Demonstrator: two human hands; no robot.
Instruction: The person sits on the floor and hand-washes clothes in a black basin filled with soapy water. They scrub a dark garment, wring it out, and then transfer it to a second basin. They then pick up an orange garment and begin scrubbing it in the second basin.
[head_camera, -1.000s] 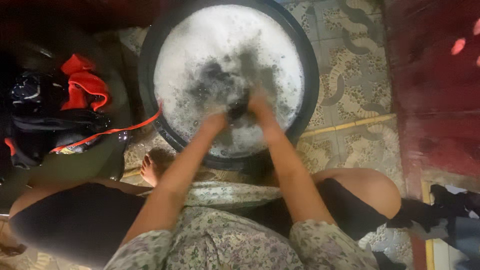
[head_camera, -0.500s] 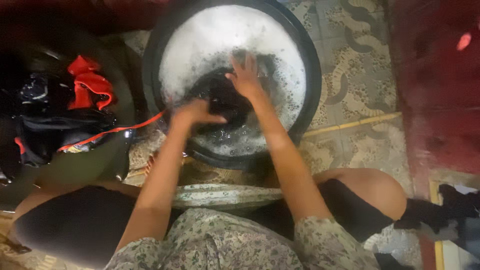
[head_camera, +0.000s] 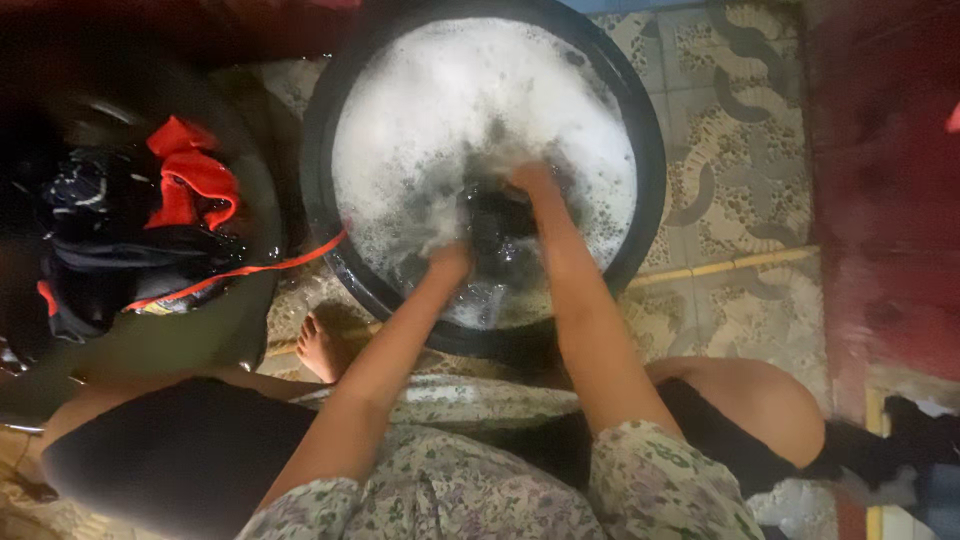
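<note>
Two basins sit on the patterned tile floor (head_camera: 730, 130) in front of a crouching person. At the far left, a dark basin (head_camera: 215, 330) holds a heap of dark clothes (head_camera: 110, 260) with a red garment (head_camera: 190, 185) on top and a thin red strap (head_camera: 260, 265) trailing over its rim toward the middle. Just right of it, a bare foot (head_camera: 322, 348) rests on the tiles beside the round black tub (head_camera: 645, 150), which is full of white suds (head_camera: 470, 90). The left hand (head_camera: 450, 262) is sunk in the foam at the near side of the tub; how far it is closed cannot be told, since the suds hide the fingers. Between the hands lies a dark wet garment (head_camera: 498, 225), half under water at the tub's centre. The right hand (head_camera: 530, 180) presses on the far edge of that garment, fingers buried in it and blurred, so its grip cannot be told either. At the right, a dark red wall (head_camera: 890, 200) borders the tiles.
</note>
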